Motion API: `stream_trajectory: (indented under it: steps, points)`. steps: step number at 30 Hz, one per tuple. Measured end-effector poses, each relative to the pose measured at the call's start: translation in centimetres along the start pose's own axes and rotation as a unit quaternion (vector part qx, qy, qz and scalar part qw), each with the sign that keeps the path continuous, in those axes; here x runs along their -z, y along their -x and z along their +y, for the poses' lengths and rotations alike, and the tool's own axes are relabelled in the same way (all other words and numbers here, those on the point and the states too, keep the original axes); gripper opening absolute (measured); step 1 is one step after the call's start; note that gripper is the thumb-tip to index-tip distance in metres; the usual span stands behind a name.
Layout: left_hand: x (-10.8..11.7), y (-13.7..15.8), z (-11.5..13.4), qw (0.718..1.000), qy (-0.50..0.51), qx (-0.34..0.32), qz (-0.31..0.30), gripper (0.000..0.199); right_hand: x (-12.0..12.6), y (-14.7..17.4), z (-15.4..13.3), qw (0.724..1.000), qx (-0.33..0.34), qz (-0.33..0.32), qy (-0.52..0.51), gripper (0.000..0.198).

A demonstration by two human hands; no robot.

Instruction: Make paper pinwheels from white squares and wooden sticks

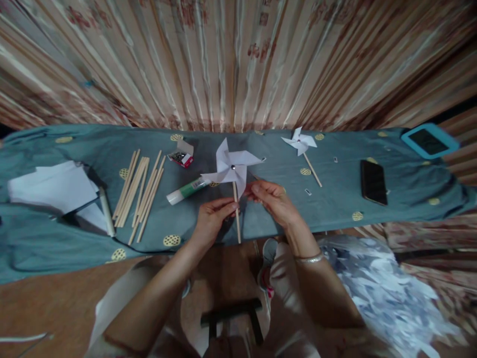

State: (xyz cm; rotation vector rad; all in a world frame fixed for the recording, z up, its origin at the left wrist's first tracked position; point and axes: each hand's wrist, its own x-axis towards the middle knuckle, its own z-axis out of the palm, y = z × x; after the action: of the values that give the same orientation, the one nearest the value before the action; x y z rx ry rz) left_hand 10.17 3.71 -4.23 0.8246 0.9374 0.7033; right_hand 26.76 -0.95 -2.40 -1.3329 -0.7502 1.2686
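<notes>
A white paper pinwheel on a wooden stick is upright in front of me, with a shiny pin at its centre. My left hand is closed, pinching the stick below the paper blades. Close to the lower right blade is my right hand, its thumb and fingers pressed together. What those fingertips hold, if anything, is too small to make out. Just left of the pinwheel lies a green and white glue stick. Behind that stands an opened small red box of metal pins.
Several wooden sticks and a stack of white paper lie on the left of the cloth-covered table. A second pinwheel, a black phone and a blue-framed tablet lie to the right. Curtains hang behind.
</notes>
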Motion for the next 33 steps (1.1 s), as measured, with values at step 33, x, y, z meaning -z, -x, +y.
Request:
stream_trajectory:
  steps: [33]
  points:
    - [-0.1, 0.2, -0.6, 0.999, -0.045, -0.017, -0.017, 0.033, -1.5, -0.7, 0.4, 1.000, -0.006, 0.020, -0.023, 0.045]
